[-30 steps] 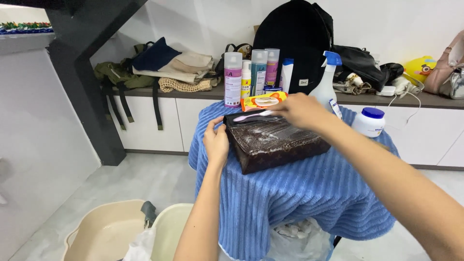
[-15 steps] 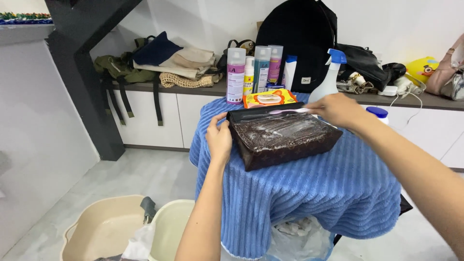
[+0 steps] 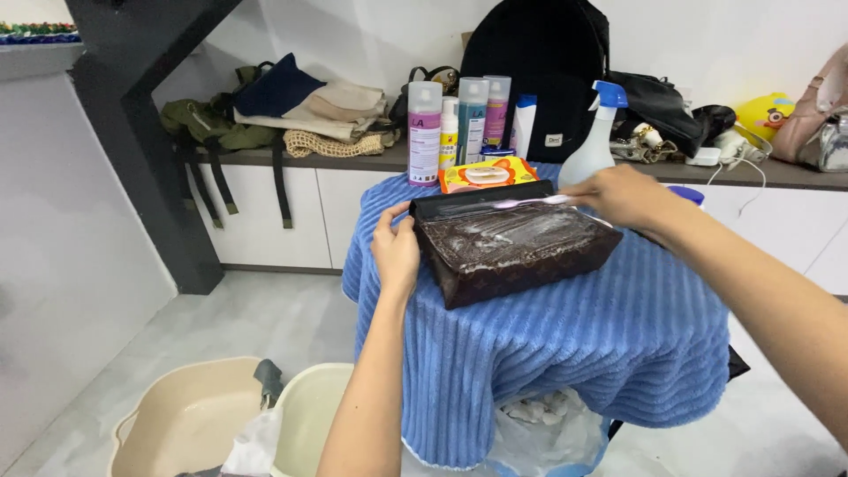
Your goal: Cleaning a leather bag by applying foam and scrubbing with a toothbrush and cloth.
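Note:
A dark brown patterned bag (image 3: 521, 252) lies flat on a table draped in a blue ribbed towel (image 3: 565, 344). White foam streaks cover the bag's top face. My left hand (image 3: 396, 250) grips the bag's left end. My right hand (image 3: 618, 196) holds a pale pink toothbrush (image 3: 521, 202), its head lying along the bag's far top edge.
Behind the bag are an orange wipes pack (image 3: 488, 174), several spray cans (image 3: 426, 132), a white spray bottle (image 3: 594, 141) and a blue-lidded jar (image 3: 687, 192). A black backpack (image 3: 539, 71) and other bags sit on the shelf. Two beige basins (image 3: 190, 415) stand on the floor at left.
My right hand drew the toothbrush from the bag's left side to its right along the far edge. The left hand stayed on the bag's left end.

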